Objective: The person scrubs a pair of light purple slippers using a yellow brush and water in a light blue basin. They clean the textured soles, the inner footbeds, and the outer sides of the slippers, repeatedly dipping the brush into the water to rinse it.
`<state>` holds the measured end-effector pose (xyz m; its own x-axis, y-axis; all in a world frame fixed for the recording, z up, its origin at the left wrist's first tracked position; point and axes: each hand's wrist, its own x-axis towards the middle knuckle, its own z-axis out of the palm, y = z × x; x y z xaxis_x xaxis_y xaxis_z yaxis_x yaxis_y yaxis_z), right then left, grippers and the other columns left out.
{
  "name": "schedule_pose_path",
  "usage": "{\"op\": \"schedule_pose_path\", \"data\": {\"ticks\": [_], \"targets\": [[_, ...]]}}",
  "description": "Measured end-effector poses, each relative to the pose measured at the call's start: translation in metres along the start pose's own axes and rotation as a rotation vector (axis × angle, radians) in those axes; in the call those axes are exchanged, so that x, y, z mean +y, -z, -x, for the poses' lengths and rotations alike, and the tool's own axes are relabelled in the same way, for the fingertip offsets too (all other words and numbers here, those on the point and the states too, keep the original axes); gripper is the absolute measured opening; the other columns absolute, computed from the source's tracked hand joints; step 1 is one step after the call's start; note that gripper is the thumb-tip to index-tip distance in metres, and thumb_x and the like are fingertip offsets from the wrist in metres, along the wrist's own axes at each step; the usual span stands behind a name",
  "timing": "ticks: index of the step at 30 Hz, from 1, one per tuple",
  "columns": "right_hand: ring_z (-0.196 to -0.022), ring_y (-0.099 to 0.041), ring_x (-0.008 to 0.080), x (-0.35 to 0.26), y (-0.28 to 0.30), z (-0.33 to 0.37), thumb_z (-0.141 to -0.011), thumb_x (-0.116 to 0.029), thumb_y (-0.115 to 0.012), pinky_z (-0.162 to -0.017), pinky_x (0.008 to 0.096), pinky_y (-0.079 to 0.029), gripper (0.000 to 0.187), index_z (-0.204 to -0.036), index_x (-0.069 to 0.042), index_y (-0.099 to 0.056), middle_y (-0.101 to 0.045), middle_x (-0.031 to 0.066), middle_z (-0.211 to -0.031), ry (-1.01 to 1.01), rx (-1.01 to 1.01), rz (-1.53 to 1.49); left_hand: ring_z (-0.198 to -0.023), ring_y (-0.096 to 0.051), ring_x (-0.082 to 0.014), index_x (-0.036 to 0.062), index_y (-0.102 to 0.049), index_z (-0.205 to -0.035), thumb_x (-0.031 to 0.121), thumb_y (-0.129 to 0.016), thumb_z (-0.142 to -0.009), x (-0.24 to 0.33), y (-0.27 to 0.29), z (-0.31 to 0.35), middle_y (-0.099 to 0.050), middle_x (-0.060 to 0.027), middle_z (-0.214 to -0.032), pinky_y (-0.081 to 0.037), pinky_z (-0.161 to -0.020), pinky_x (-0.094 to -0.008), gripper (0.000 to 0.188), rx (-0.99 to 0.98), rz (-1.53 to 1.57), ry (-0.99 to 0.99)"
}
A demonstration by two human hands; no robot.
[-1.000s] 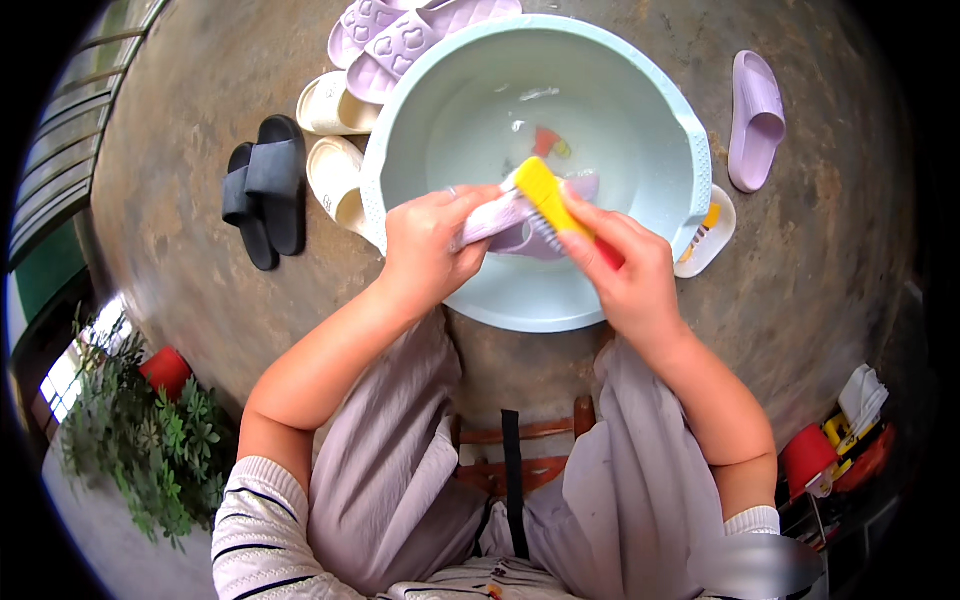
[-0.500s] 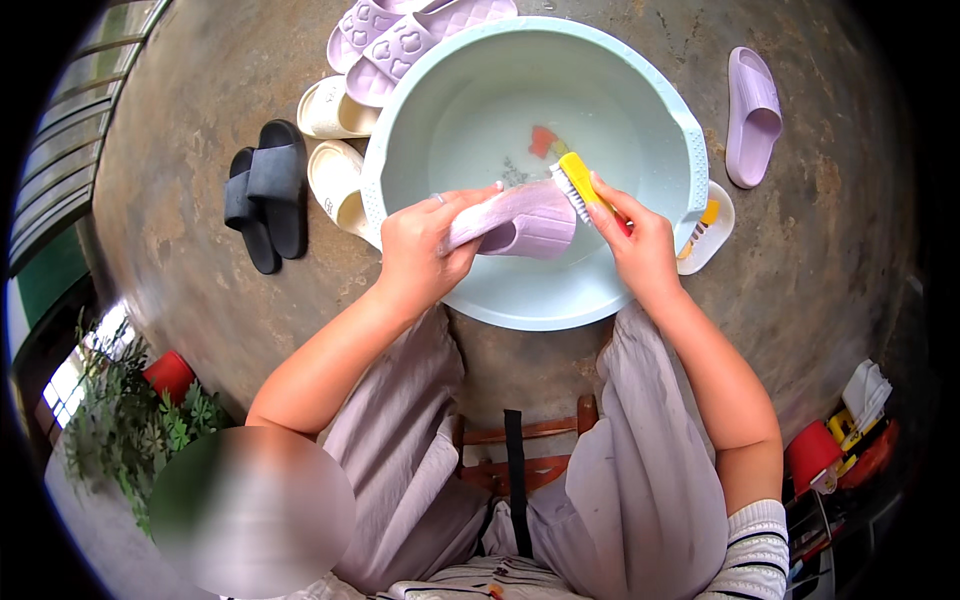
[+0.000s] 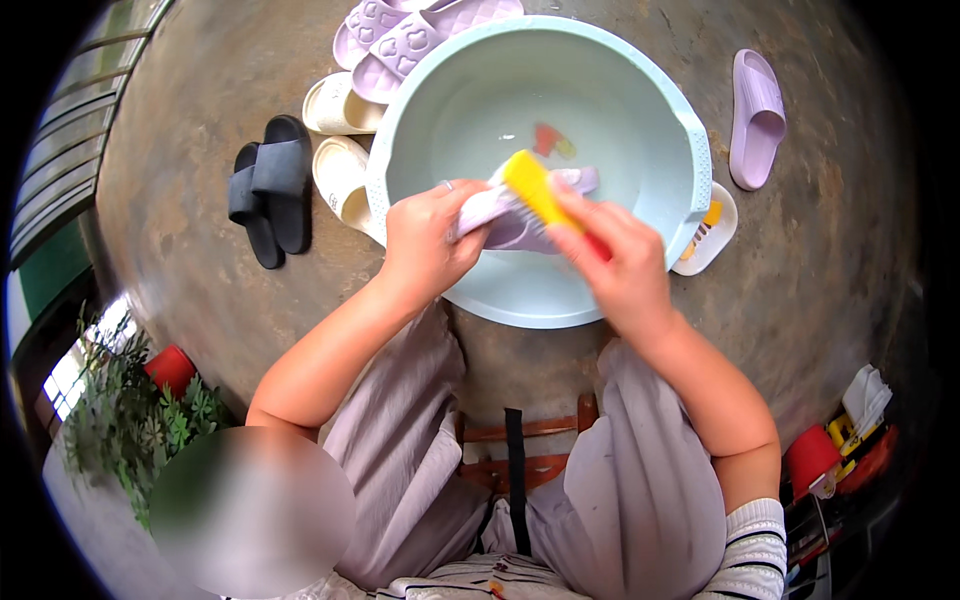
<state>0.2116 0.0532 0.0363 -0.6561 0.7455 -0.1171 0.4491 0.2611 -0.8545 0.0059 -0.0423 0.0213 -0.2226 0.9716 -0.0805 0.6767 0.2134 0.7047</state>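
My left hand [image 3: 428,238] is closed round one end of a lilac slipper [image 3: 482,209], holding it over the near half of a pale blue basin [image 3: 530,308]. Wrapped round the red part of a yellow-and-red scrubbing brush [image 3: 536,186], my right hand [image 3: 622,262] presses its bristles against the slipper. The brush is slightly blurred and covers part of the slipper's sole. Water lies in the basin, with a red and green patterned spot [image 3: 548,140] showing at its bottom.
Left of the basin are cream slippers [image 3: 343,178], dark grey slippers [image 3: 284,180] and lilac slippers [image 3: 400,52]. To its right lie a single lilac slipper [image 3: 757,125] and a small white dish [image 3: 722,232] with a yellow thing in it. A leafy plant [image 3: 130,430] stands lower left.
My right hand has brought the brush leftward, from the slipper's right end onto its middle near my left hand. The slipper has tilted, and my left hand keeps its grip.
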Motion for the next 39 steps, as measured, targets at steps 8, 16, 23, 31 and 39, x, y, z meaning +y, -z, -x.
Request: {"op": "schedule_pose_path", "data": {"ticks": [8, 16, 23, 31, 39], "targets": [[-0.067, -0.061, 0.0189, 0.004, 0.013, -0.025, -0.091, -0.016, -0.073, -0.062, 0.0311, -0.049, 0.041, -0.132, -0.013, -0.067, -0.066, 0.0116, -0.081, 0.058, 0.158, 0.001, -0.092, -0.068, -0.0263, 0.0039, -0.069, -0.110, 0.010, -0.077, -0.075, 0.024, -0.003, -0.054, -0.067, -0.0112, -0.112, -0.055, -0.080, -0.0352, 0.036, -0.020, -0.025, 0.048], [-0.062, -0.055, 0.0164, 0.016, 0.008, -0.033, -0.091, -0.016, -0.073, -0.060, 0.0313, -0.048, 0.039, -0.130, -0.014, -0.069, -0.062, 0.0075, -0.078, 0.057, 0.220, -0.001, -0.084, -0.062, -0.0134, -0.0022, -0.067, -0.105, 0.004, -0.072, -0.078, 0.009, -0.014, -0.042, -0.067, -0.0069, -0.093, -0.051, -0.077, -0.0271, 0.028, 0.040, 0.514, 0.241], [-0.064, -0.057, 0.0143, 0.041, 0.022, -0.027, -0.088, -0.013, -0.076, -0.061, 0.0281, -0.049, 0.042, -0.129, -0.012, -0.069, -0.063, 0.0062, -0.080, -0.044, 0.293, 0.031, -0.072, -0.060, -0.0159, -0.0036, -0.070, -0.097, 0.004, -0.073, -0.078, 0.012, -0.015, -0.037, -0.068, -0.0084, -0.093, -0.050, -0.065, -0.0287, 0.021, 0.014, 0.347, 0.124], [-0.058, -0.050, 0.0143, -0.008, 0.021, -0.015, -0.088, -0.014, -0.076, -0.055, 0.0310, -0.044, 0.045, -0.132, -0.015, -0.068, -0.052, 0.0047, -0.070, 0.096, 0.249, 0.086, -0.083, -0.064, -0.0300, 0.0050, -0.071, -0.097, 0.010, -0.078, -0.071, 0.033, -0.012, -0.046, -0.065, -0.0088, -0.097, -0.053, -0.072, -0.0402, 0.027, 0.131, -0.017, -0.126], [-0.057, -0.052, 0.0153, -0.014, 0.036, -0.015, -0.089, -0.016, -0.076, -0.054, 0.0316, -0.044, 0.044, -0.132, -0.016, -0.068, -0.056, 0.0058, -0.069, 0.092, 0.169, 0.194, -0.073, -0.067, -0.0262, 0.0016, -0.072, -0.099, 0.003, -0.074, -0.072, 0.036, -0.019, -0.054, -0.068, -0.0103, -0.098, -0.055, -0.065, -0.0335, 0.027, 0.161, 0.058, -0.135]]}}
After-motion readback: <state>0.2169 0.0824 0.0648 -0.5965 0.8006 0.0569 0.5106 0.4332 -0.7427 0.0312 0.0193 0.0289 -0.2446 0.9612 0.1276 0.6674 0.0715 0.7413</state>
